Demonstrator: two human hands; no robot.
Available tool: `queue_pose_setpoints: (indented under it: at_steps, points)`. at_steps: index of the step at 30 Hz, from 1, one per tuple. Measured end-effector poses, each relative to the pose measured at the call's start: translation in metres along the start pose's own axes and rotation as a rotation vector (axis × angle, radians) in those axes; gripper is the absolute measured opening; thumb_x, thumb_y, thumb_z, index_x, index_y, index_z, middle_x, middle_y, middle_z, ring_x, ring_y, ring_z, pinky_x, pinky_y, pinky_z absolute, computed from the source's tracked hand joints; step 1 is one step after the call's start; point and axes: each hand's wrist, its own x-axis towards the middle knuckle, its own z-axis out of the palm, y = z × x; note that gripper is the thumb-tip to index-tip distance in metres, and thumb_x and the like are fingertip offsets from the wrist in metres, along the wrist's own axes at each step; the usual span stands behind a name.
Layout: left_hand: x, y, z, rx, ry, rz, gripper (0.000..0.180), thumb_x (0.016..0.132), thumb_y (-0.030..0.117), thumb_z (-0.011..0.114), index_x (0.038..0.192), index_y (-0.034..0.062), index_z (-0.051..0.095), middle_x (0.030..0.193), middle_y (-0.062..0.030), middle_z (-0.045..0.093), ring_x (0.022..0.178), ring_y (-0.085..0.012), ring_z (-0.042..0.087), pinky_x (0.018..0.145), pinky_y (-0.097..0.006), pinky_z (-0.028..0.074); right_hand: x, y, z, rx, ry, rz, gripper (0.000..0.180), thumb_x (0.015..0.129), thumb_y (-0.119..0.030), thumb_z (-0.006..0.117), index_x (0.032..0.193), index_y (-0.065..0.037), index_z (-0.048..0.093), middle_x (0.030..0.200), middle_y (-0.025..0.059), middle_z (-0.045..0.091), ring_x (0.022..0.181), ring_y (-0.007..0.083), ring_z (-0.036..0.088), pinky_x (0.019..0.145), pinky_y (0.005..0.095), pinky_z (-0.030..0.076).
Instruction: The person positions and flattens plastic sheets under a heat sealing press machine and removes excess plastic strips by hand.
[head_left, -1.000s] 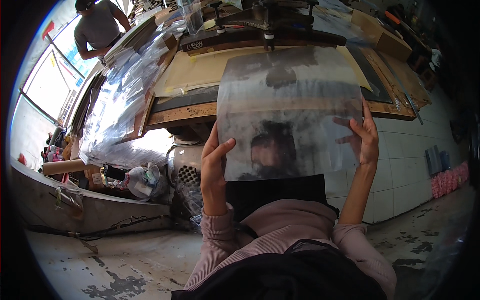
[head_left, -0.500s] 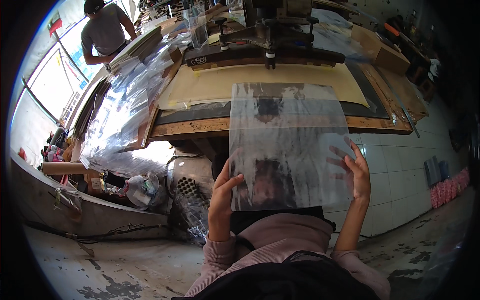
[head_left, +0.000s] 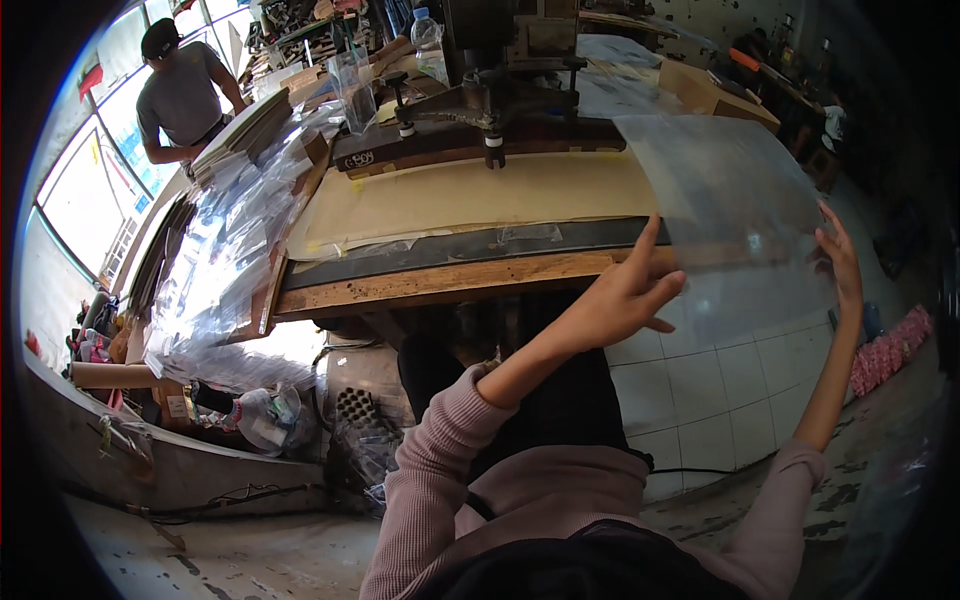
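Observation:
A large, thin, see-through plastic sheet (head_left: 740, 220) is held up at the right, slanting above the tiled floor and past the table's right part. At its left edge is my left hand (head_left: 622, 300), the index finger stretched out along the edge and the thumb in front of it; the other fingers show only partly. My right hand (head_left: 842, 262) grips the opposite edge with bent fingers. Beyond my left hand stands a press with a dark heavy bar (head_left: 480, 145). Under that bar a yellowish board (head_left: 470, 195) lies on the wood-edged table (head_left: 440, 284).
Loose clear plastic sheets (head_left: 225, 225) pile up at the left, near a co-worker (head_left: 190, 95) in grey. A cardboard box (head_left: 715, 95) stands at the back right. Pink bundled material (head_left: 890, 350) lies by the right wall. A cardboard tube (head_left: 120, 375) lies at lower left.
Both hands have moved right with the plastic sheet, from in front of my body out toward the right side. My left arm now reaches across. The view has shifted slightly.

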Motion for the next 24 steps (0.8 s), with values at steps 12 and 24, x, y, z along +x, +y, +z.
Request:
queue_pose_setpoints:
  at_steps: [12,24]
  points:
    - [-0.116,-0.083,-0.009,0.437,0.144,0.076,0.041,0.09,0.014,0.05,0.128,0.0025,0.039,0.129,-0.0166,0.044,0.114,-0.0285,0.05,0.092,-0.037,0.045,-0.052,0.05,0.105,-0.897,0.027,-0.029,0.08,0.076,-0.063,0.051,0.139,-0.018,0.028,0.146,0.0154,0.015,0.134,0.0322,0.018,0.101,0.0641,0.012]
    - [-0.074,-0.089,-0.067,0.239,0.585,0.302,0.023,0.092,0.007,0.045,0.111,-0.0017,0.054,0.095,-0.0106,0.063,0.086,-0.0153,0.062,0.074,-0.024,0.049,0.004,0.032,0.135,-0.668,0.087,-0.249,0.045,0.083,-0.034,0.059,0.114,-0.003,0.057,0.114,0.0181,0.057,0.103,0.0328,0.056,0.088,0.0368,0.043]
